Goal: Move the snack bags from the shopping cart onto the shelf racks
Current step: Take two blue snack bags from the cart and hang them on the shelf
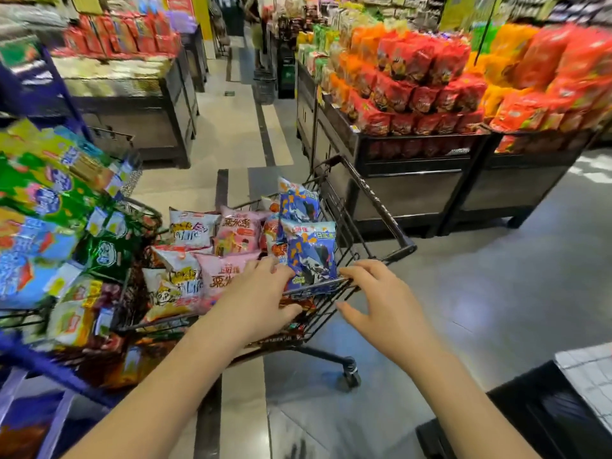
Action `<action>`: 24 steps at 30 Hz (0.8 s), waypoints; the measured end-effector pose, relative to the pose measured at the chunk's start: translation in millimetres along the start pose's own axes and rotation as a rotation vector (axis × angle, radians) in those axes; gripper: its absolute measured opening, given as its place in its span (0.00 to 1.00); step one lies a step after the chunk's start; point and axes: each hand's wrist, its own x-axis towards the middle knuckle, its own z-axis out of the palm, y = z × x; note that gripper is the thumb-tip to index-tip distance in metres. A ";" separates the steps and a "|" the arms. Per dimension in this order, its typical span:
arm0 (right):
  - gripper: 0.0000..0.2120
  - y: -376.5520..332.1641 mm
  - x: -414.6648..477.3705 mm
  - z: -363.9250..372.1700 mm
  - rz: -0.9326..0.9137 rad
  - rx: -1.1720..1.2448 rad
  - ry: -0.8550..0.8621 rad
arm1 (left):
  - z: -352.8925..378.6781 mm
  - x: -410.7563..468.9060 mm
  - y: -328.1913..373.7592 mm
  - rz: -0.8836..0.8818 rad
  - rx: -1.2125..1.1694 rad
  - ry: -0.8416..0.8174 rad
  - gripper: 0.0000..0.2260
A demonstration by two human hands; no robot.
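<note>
Head camera, a supermarket aisle: I am looking down over both bare forearms at a black wire shopping cart (344, 260) in the middle of the frame, its basket packed with snack bags.

A blue snack bag (311, 256) stands on end against the near right wall of the cart. A second blue one (298, 200) is behind it, with pink bags (238, 230) and white bags (192, 226) filling the centre left.

My left hand (255, 303) lies spread over the near bags, fingers extended and clasping nothing that I can make out. Its fingertips reach the lower left edge of the front blue bag.

My right hand (381, 299) hovers just right of that bag at the cart's rim. Its fingers are apart and loosely bent, and it holds nothing.

The front blue bag sits between the two hands with its long axis running up the frame. The left hand is the nearer and appears to touch it, while the right is just beside it.

The shelf racks (66, 303), already crowded with green and blue packets, fill the left edge of the frame, on the left hand's side. By my reading, a lift would therefore carry the bag leftward across the cart.

Stacked red packets on display bins (414, 160) occupy the upper right, well apart from the work.
</note>
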 end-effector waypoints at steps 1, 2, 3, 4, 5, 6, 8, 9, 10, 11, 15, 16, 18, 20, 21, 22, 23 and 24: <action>0.26 2.8 8.9 2.9 0.001 0.020 0.000 | 0.5 9.8 -2.8 -0.001 -0.011 -0.011 0.31; 0.25 6.4 18.7 6.0 0.002 0.033 -0.002 | 1.3 20.0 -6.1 -0.003 -0.020 -0.017 0.31; 0.25 10.4 28.5 9.4 0.002 0.037 -0.003 | 1.8 30.3 -9.6 -0.005 -0.028 -0.023 0.31; 0.25 14.5 38.3 13.3 0.006 0.036 -0.014 | 2.7 40.8 -13.0 -0.008 -0.039 -0.029 0.30; 0.25 18.9 48.4 17.7 0.008 0.032 -0.025 | 3.8 51.2 -16.4 -0.013 -0.053 -0.038 0.30; 0.25 24.0 58.6 22.8 0.009 0.031 -0.033 | 5.4 62.1 -19.9 -0.021 -0.064 -0.047 0.29; 0.25 35.2 81.0 32.7 0.007 0.046 -0.042 | 9.5 85.0 -26.8 -0.042 -0.073 -0.059 0.29; 0.25 42.2 93.3 38.6 0.000 0.059 -0.047 | 11.6 97.2 -29.8 -0.055 -0.077 -0.064 0.30; 0.25 49.6 105.6 44.5 -0.010 0.066 -0.057 | 14.1 109.6 -32.7 -0.069 -0.082 -0.072 0.30; 0.25 57.3 118.3 49.6 -0.019 0.072 -0.068 | 16.1 122.0 -34.7 -0.082 -0.085 -0.080 0.30; 0.25 89.5 166.5 71.3 -0.024 0.142 -0.130 | 27.6 164.5 -46.5 -0.150 -0.100 -0.134 0.33; 0.25 96.9 176.3 77.1 -0.027 0.151 -0.142 | 30.4 172.7 -50.2 -0.167 -0.108 -0.141 0.33; 0.25 110.2 194.1 87.8 -0.033 0.159 -0.179 | 37.6 186.8 -56.9 -0.210 -0.140 -0.160 0.34; 0.26 121.2 209.3 96.3 -0.038 0.173 -0.215 | 45.0 198.8 -59.5 -0.238 -0.178 -0.179 0.34; 0.26 125.1 215.8 99.2 -0.040 0.181 -0.232 | 49.3 204.4 -59.3 -0.248 -0.202 -0.183 0.35; 0.26 128.8 221.1 102.1 -0.041 0.188 -0.249 | 54.3 210.3 -59.3 -0.260 -0.239 -0.190 0.36; 0.26 131.4 226.0 104.3 -0.040 0.196 -0.257 | 59.0 216.6 -59.2 -0.269 -0.290 -0.195 0.37; 0.26 133.4 230.3 106.9 -0.036 0.206 -0.264 | 64.4 223.3 -59.7 -0.285 -0.352 -0.199 0.38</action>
